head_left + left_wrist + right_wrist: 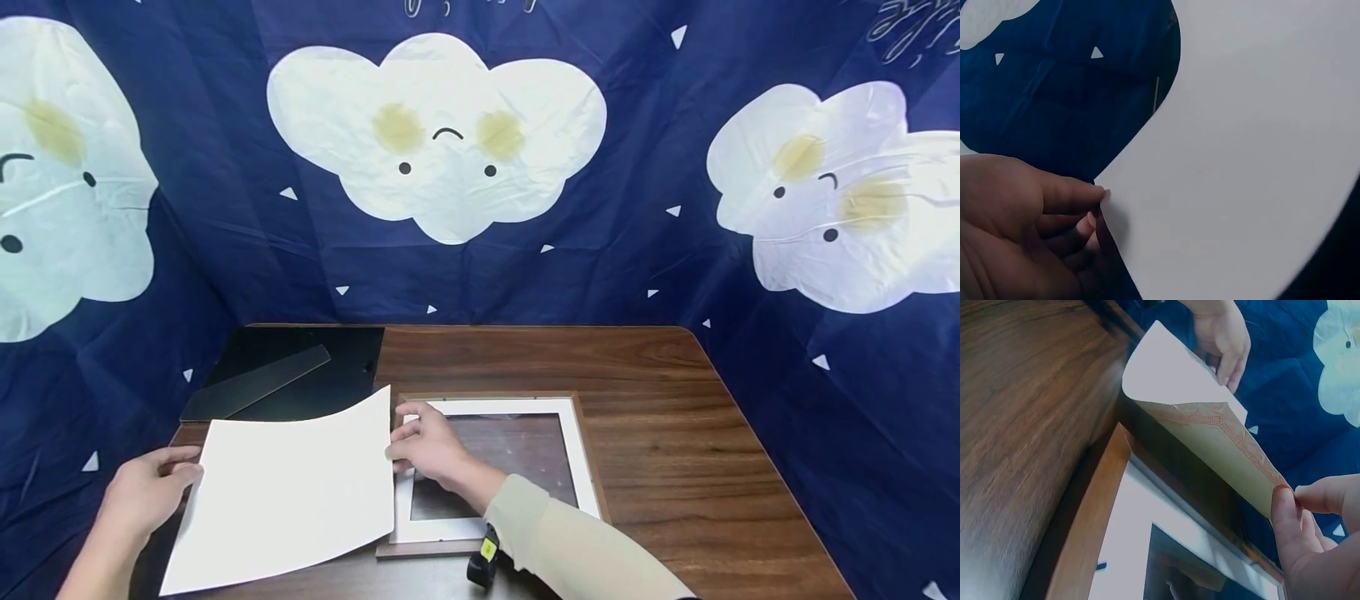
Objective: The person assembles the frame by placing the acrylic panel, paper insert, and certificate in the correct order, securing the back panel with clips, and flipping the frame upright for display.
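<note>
A white sheet of paper (292,492) is held between both hands, bowed, with its blank side up. At its left edge, my left hand (142,492) pinches it between thumb and fingers; the left wrist view shows that thumb (1075,195) close to a corner. My right hand (431,446) pinches the right edge. Seen from the right wrist, the sheet's underside (1210,440) is yellowish with an ornate reddish printed border, like a certificate. A wooden picture frame (435,548) with a white inner border lies flat on the table, partly beneath my right hand and forearm.
Behind the sheet, a black panel (300,408) covers the table's back left corner, with a dark strip (262,383) across it. Wood-grain tabletop (675,467) extends right of the frame. Blue cloth (465,275) with clouds hangs around the table.
</note>
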`<state>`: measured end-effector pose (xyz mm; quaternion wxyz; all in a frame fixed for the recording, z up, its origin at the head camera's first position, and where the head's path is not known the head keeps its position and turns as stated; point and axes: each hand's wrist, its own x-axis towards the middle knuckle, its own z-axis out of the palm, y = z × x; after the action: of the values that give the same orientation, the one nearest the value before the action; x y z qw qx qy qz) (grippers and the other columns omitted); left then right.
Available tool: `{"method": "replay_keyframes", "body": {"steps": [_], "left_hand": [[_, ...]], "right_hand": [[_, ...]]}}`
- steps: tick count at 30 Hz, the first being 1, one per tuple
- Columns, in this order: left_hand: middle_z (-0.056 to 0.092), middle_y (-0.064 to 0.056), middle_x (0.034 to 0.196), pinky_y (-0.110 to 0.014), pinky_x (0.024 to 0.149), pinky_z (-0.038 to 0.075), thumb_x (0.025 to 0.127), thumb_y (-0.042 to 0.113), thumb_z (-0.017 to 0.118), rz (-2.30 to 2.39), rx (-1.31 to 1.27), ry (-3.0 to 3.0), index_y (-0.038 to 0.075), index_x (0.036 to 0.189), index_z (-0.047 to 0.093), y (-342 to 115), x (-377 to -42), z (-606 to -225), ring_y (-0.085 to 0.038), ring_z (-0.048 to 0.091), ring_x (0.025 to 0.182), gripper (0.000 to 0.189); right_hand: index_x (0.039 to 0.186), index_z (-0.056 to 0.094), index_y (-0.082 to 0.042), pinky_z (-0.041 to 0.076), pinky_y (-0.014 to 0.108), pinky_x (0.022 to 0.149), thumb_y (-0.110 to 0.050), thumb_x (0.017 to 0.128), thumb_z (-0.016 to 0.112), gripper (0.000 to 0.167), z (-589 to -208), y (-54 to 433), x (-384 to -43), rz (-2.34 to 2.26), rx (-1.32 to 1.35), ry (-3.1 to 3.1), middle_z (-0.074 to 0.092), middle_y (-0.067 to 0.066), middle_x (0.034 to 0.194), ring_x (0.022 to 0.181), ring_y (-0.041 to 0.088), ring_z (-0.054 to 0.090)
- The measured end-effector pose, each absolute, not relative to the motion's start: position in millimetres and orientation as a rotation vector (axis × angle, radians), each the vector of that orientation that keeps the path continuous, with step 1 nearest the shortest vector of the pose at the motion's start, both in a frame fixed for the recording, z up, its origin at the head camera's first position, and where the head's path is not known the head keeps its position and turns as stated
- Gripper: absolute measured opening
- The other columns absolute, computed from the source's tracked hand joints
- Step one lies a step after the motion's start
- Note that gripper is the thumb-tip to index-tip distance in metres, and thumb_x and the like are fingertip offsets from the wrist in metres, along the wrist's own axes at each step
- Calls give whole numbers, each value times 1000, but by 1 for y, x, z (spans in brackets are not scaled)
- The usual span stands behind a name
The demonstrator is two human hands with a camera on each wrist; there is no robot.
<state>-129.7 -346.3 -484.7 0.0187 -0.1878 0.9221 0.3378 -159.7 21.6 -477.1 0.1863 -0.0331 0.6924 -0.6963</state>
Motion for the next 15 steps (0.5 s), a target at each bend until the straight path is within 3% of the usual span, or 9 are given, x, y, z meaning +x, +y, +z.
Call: {"method": "replay_keyframes", "body": {"steps": [8, 15], "left_hand": [[67, -14, 94, -31, 58, 56, 102, 13, 54, 1262, -479, 2784, -15, 137, 52, -344, -132, -496, -15, 60, 70, 45], [67, -10, 97, -30, 61, 58, 104, 13, 55, 1330, -503, 2711, -13, 139, 51, -337, -134, -503, -14, 60, 73, 45]], "right_hand": [[123, 64, 4, 62, 31, 62, 13, 78, 69, 46, -487, 46, -165, -2014, -85, 1950, 65, 10, 93, 66, 14, 65], [126, 61, 4, 62, 30, 62, 14, 79, 69, 49, -488, 69, -166, -2041, -46, 1901, 65, 9, 93, 67, 15, 67]]}}
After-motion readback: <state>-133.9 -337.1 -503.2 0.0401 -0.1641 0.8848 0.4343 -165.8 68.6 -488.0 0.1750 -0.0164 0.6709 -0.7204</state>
